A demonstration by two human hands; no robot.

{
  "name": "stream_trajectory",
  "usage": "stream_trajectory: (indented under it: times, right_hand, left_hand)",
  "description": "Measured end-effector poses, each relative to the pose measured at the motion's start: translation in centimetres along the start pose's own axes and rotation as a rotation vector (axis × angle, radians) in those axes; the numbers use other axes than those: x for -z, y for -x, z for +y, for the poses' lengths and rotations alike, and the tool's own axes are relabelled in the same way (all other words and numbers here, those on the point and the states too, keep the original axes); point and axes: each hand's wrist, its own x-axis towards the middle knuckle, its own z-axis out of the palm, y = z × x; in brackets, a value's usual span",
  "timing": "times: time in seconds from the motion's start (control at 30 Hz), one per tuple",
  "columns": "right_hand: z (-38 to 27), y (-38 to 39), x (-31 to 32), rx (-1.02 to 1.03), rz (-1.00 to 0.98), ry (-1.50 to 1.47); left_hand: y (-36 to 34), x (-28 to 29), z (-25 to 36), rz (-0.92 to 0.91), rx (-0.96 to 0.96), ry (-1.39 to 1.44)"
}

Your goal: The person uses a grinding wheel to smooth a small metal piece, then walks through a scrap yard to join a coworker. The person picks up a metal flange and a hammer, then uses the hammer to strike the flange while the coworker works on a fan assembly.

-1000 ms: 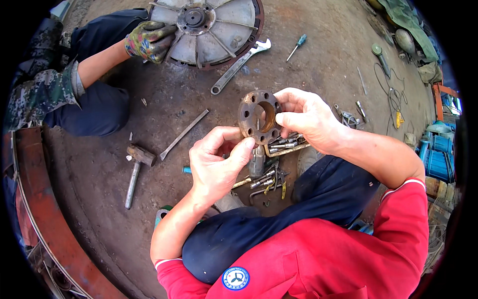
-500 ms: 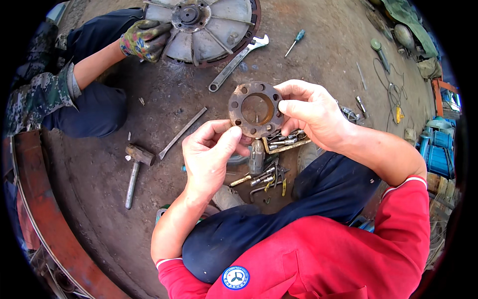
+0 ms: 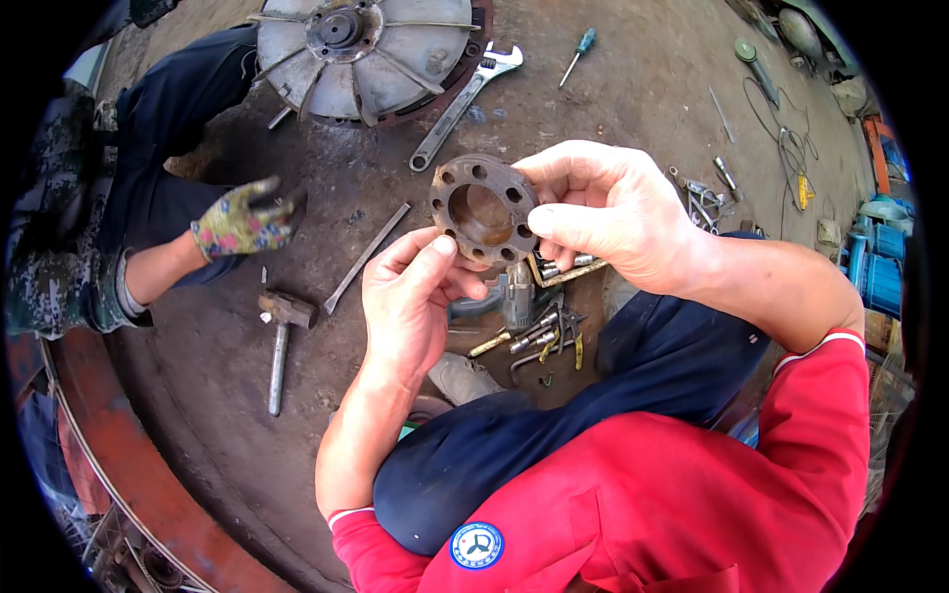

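A rusty ring-shaped metal flange (image 3: 444,205) with a large central bore and several bolt holes is held up in front of me, tilted so its thickness shows. My left hand (image 3: 407,301) pinches its lower edge between thumb and fingers. At its right side, my right hand (image 3: 605,212) grips the rim, thumb across the face and fingers behind. Below the flange, a power drill (image 3: 517,296) is partly hidden on the ground, beside loose sockets and hand tools (image 3: 539,341).
A finned round metal housing (image 3: 415,49) lies at the far left, near an adjustable wrench (image 3: 465,109). A co-worker's gloved hand (image 3: 247,219) is at the left, above a hammer (image 3: 280,346). A flat chisel bar (image 3: 366,259) and a screwdriver (image 3: 578,57) lie on the ground.
The flange has tilted in my hands, showing more of its side wall. The co-worker's gloved hand has left the finned housing and come down toward the hammer.
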Motion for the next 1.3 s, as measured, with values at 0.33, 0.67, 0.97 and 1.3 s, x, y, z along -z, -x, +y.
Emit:
stream_trajectory:
  times: [0.33, 0.67, 0.97, 1.3]
  right_hand:
    - [0.2, 0.8, -0.1, 0.061, -0.072, 0.037]
    - [-0.1, 0.7, 0.1, 0.057, -0.077, 0.055]
    - [1.0, -0.6, 0.7, 0.225, -0.032, 0.124]
    - [1.3, -0.8, 0.3, 0.349, -0.019, 0.205]
  left_hand:
    - [-0.1, -0.7, -0.7, -0.004, -0.006, -0.017]
    - [-0.3, -0.6, -0.7, -0.008, -0.024, -0.026]
    - [-0.9, 0.3, -0.3, 0.076, -0.269, -0.230]
    - [-1.2, 0.9, -0.3, -0.044, -0.720, -0.393]
